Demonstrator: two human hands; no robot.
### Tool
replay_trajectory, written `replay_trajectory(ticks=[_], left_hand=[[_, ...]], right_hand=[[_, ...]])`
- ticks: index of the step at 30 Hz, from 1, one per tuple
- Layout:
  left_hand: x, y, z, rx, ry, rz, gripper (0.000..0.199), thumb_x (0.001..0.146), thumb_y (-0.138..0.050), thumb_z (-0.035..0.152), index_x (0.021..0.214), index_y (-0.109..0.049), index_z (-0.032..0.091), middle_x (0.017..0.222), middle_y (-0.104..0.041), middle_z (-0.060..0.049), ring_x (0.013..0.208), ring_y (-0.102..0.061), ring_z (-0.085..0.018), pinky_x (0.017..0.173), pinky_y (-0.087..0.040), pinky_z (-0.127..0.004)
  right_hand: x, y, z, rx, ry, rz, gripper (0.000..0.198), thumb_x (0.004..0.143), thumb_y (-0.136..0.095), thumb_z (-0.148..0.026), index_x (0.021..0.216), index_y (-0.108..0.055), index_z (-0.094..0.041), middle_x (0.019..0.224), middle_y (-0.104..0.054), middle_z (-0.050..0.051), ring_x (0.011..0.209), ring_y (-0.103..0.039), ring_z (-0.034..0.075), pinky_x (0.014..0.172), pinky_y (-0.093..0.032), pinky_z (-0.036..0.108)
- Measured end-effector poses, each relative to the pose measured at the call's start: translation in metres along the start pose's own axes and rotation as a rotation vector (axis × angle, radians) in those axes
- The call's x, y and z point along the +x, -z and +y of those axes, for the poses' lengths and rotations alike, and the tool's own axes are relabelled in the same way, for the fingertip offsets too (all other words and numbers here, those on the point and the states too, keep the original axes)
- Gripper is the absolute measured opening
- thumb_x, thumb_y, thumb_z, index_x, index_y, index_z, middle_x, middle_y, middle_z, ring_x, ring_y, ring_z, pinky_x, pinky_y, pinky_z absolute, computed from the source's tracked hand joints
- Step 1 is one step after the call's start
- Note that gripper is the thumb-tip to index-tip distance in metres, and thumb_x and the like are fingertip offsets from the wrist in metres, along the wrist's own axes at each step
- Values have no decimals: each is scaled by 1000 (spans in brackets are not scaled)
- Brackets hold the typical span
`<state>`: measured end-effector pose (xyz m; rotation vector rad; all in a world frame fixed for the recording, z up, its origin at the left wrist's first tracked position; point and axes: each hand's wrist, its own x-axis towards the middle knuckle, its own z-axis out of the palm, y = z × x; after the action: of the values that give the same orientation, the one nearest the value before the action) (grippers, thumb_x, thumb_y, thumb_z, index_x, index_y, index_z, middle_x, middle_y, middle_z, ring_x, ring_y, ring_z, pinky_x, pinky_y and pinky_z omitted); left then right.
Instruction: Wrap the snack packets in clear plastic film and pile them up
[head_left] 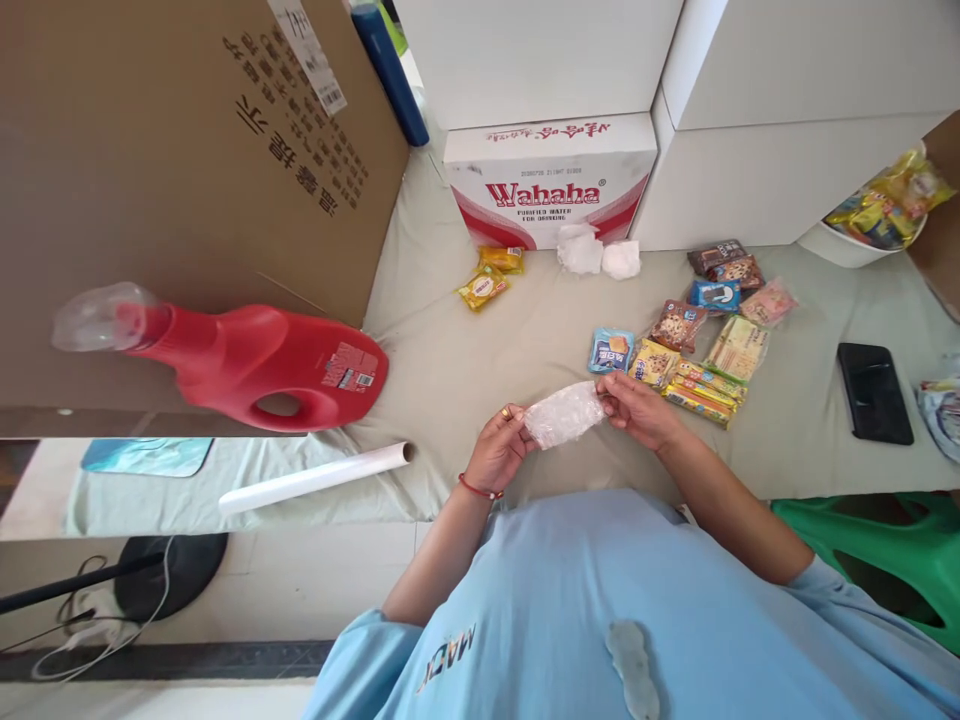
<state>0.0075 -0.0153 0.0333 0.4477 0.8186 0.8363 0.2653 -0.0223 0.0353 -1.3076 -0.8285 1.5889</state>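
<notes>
Between my two hands stretches a whitish, see-through piece of crinkled plastic wrap (pixel 564 415). My left hand (pixel 504 443), with a red cord at the wrist, pinches its left end. The right end is pinched by my right hand (pixel 632 405). Just beyond my right hand lie a blue snack packet (pixel 611 350), a yellow cookie packet (pixel 654 363) and several yellow stick packets (pixel 703 392). More small snack packets (pixel 679 325) are grouped behind these. Two yellow packets (pixel 486 286) lie farther back, to the left of two crumpled white wads (pixel 580 248).
A Wahaha carton (pixel 551 185) stands at the back. On the left are a large cardboard box (pixel 187 150), a red jug (pixel 277 365) lying on its side and a white roll (pixel 315 478). To the right are a black phone (pixel 875 393), a snack-filled tub (pixel 847 248) and a green stool (pixel 885 550).
</notes>
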Motion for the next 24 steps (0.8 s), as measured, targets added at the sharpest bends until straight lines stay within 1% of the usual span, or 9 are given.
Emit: replay_trajectory(ticks=[2,3,6,8,11,15,17,22,24], left_hand=[[-1,-1,0,22,-2,16,36,76,-87,38,80,-56,19,91,-69,0,80,-68,-15,78,-58,-33],[-1,-1,1,34,-3,21,37,76,-86,39,80,-56,19,91,-69,0,80,-68,-15,78,-58,-33],[2,-3,1,64,-2,25,39,75,-87,41,81,-54,19,90,-70,0,78,-69,-15,75,-59,-31],[4,-4,3,80,-2,25,42,74,-88,43,81,-53,20,88,-70,1,77,-70,-14,74,-59,-31],[6,-4,4,103,2,47,46,72,-89,45,81,-51,20,87,-70,1,78,-71,-14,77,-60,-31],[3,-10,-3,50,-54,89,50,73,-87,53,89,-52,22,107,-69,1,92,-74,-19,90,-60,-43],[3,-14,-11,63,-105,103,48,74,-86,55,91,-55,22,112,-68,0,99,-72,-20,94,-59,-45],[9,-13,-28,267,-167,164,41,65,-93,45,79,-65,18,79,-68,3,80,-65,-13,89,-54,-31],[10,-10,-27,297,-201,182,39,65,-92,45,77,-67,18,78,-68,3,79,-64,-12,87,-53,-30]], right_hand=[[-5,-3,-2,-289,300,116,39,91,-66,-62,94,-62,-23,94,-59,4,76,-51,16,60,-45,27],[-7,-5,-4,-442,461,115,37,91,-67,-60,100,-64,-24,101,-61,6,85,-55,19,71,-50,33],[-14,-14,-8,-832,780,-131,47,84,-78,-55,119,-66,-25,124,-63,11,113,-55,29,101,-46,48],[-15,-21,-5,-984,856,-227,36,90,-75,-45,119,-67,-25,127,-64,12,118,-52,30,103,-43,50],[-12,-29,6,-1007,857,-210,12,100,-59,-28,106,-69,-23,114,-68,9,105,-56,25,93,-47,41],[-10,-38,23,-952,705,-89,13,101,-56,-28,103,-68,-22,99,-66,7,79,-59,16,69,-45,29],[-10,-44,28,-949,655,-8,13,100,-57,-27,99,-68,-21,93,-64,5,73,-57,15,65,-43,28],[-7,-54,26,-768,555,-81,16,98,-60,-31,95,-71,-20,85,-62,4,74,-58,16,68,-44,28],[-5,-53,23,-621,483,-139,22,99,-59,-37,96,-72,-20,83,-62,3,75,-59,16,69,-46,28]])
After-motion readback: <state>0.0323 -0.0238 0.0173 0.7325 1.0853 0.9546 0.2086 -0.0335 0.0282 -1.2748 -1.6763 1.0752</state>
